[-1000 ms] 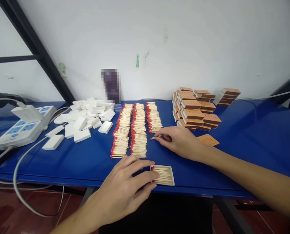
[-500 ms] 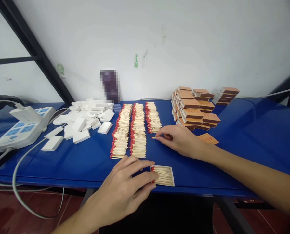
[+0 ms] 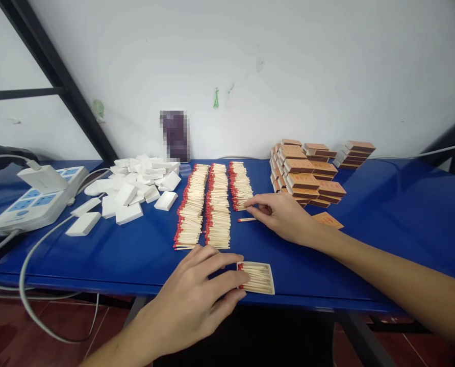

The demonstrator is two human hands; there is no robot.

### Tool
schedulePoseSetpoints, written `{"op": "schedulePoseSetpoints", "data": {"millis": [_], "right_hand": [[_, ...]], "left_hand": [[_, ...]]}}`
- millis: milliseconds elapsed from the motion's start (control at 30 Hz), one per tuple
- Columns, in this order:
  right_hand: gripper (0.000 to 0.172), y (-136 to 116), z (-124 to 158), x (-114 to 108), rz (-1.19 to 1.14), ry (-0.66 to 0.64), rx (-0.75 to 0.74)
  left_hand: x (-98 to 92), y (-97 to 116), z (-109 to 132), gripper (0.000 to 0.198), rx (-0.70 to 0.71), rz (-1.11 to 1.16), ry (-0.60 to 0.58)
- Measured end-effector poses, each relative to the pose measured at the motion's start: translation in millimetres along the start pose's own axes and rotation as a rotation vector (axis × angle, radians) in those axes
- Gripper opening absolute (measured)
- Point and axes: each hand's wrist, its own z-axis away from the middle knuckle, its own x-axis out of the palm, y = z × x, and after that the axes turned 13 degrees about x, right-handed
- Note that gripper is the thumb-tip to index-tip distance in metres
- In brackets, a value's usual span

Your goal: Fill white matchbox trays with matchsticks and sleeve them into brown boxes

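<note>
At the front edge of the blue table, my left hand [image 3: 206, 288] grips the left end of a white matchbox tray [image 3: 271, 279]. Its fingers cover part of the red-headed matches [image 3: 257, 278] lying inside. My right hand [image 3: 284, 216] pinches at the near end of the short right-hand row of matches [image 3: 241, 186], thumb and forefinger together; how many matches they grip cannot be made out. Just below those fingertips lies one loose match [image 3: 246, 219], its right end hidden by the hand. Two longer match rows, a left one [image 3: 192, 209] and a middle one [image 3: 217, 209], lie alongside.
White empty trays [image 3: 135, 183] are heaped at the left, beside a power strip [image 3: 40, 201] with cables. Stacked orange matchboxes [image 3: 302, 171] stand back right, with a smaller stack [image 3: 355, 153] beyond. A flat orange card [image 3: 329, 220] lies behind my right forearm. A pixelated upright object [image 3: 176, 136] leans on the wall.
My right hand has shifted slightly up from the loose match to the short row's near end. The loose match now lies apart from the fingertips. My left hand stays on the tray.
</note>
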Motion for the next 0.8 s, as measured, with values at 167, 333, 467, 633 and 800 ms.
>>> {"op": "schedulePoseSetpoints", "data": {"millis": [167, 333, 467, 633, 800], "right_hand": [[0.021, -1.7, -1.3, 0.5, 0.006, -0.021, -0.004], [0.018, -2.9, -1.4, -0.3, 0.012, -0.024, 0.017], [0.017, -2.4, -1.7, 0.1, 0.006, -0.053, 0.029], [0.017, -0.6, -1.6, -0.2, 0.002, -0.066, 0.021], [0.017, 1.1, 1.2, -2.3, 0.0, -0.099, 0.009]], "left_hand": [[-0.5, 0.1, 0.4, 0.017, 0.008, -0.011, 0.011], [0.0, -0.7, 1.2, 0.019, 0.006, 0.001, -0.005], [0.7, -1.0, 2.0, 0.018, 0.008, 0.003, -0.003], [0.4, -1.0, 1.8, 0.017, 0.011, -0.009, 0.011], [0.1, -0.9, 2.0, 0.016, 0.013, 0.003, 0.002]]}}
